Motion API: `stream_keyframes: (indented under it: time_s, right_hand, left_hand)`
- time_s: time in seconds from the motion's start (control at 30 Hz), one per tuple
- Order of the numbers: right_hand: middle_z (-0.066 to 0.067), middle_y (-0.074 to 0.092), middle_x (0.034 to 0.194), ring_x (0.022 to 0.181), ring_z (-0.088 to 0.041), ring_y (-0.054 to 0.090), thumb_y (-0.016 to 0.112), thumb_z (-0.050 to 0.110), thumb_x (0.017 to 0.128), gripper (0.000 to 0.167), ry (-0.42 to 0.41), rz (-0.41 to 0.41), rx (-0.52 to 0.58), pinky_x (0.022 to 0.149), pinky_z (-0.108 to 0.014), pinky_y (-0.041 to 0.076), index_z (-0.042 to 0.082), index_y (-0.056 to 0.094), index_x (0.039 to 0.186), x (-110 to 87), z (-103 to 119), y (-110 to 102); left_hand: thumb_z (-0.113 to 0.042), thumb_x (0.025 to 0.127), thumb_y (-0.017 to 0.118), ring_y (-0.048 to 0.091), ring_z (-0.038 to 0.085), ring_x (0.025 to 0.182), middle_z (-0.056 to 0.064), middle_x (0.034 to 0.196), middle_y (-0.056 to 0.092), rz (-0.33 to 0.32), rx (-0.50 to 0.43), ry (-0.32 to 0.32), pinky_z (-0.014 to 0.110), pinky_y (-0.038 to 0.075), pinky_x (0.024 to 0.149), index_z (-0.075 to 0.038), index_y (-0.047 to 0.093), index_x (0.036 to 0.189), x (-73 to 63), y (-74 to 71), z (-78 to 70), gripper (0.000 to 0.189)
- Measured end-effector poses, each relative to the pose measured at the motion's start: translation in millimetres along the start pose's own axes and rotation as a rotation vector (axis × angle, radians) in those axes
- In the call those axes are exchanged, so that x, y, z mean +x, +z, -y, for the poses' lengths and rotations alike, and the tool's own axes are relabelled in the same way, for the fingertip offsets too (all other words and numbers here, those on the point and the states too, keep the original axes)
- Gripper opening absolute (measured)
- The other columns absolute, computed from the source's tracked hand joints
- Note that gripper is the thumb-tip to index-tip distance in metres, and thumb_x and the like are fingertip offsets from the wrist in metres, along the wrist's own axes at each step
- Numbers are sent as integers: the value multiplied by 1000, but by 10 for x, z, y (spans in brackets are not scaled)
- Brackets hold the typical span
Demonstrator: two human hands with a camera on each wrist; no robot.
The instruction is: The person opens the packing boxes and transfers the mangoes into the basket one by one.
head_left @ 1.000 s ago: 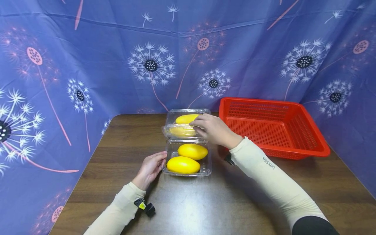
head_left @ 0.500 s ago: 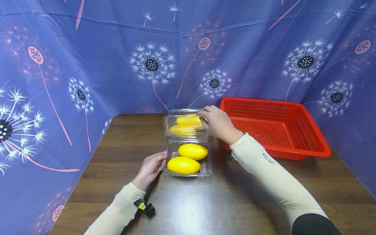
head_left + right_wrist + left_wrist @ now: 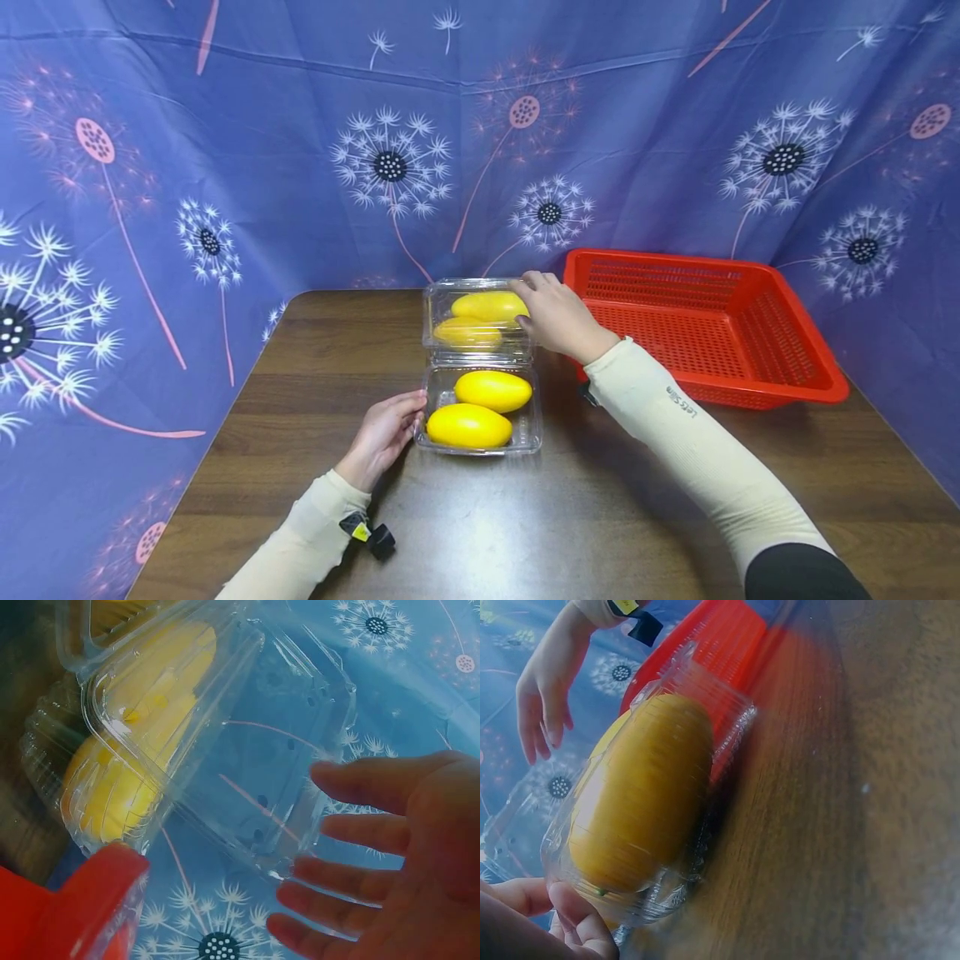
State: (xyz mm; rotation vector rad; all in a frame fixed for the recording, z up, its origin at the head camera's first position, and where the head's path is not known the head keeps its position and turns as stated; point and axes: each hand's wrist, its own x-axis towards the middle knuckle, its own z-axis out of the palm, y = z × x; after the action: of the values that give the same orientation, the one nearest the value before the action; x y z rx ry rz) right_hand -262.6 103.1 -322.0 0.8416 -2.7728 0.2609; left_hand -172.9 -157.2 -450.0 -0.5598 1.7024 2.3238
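Observation:
In the head view a clear plastic clamshell box lies open on the table with two yellow mangoes inside. My left hand pinches its left rim between thumb and fingers, as the left wrist view also shows. Behind it, two more mangoes are seen through clear plastic. A raised clear lid shows in the right wrist view. The fingers of my right hand are beside that plastic's right edge; in the right wrist view they are spread and straight, with fingertips right at the lid's edge.
A red perforated plastic basket stands to the right, close behind my right forearm. A blue curtain with dandelion prints hangs along the table's back and sides. The brown wooden table carries everything.
Over the last second the clear plastic above the far mangoes has shifted and now covers more of them in view. My right hand has moved slightly up and right; the left has stayed.

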Motion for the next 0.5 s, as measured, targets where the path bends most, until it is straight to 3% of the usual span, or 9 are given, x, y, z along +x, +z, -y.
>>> stream_keyframes:
  time_s: [0.13, 0.5]
  right_hand:
    - [-24, 51, 136, 124, -41, 49, 74, 18, 85, 62, 14, 35, -7, 101, -55, 47, 5, 49, 140, -2, -6, 14]
    - [-22, 52, 136, 123, -39, 51, 71, 21, 88, 53, -26, 17, 2, 100, -53, 48, 7, 54, 136, -43, -19, 44]
  left_hand:
    - [0, 93, 56, 53, -1, 59, -6, 80, 66, -1, 8, -2, 9, 47, 56, 12, 51, 130, 6, 1, 14, 39]
    - [0, 93, 57, 55, 1, 63, -4, 83, 67, -8, 3, 27, 10, 50, 60, 14, 51, 129, -36, -2, 31, 40]
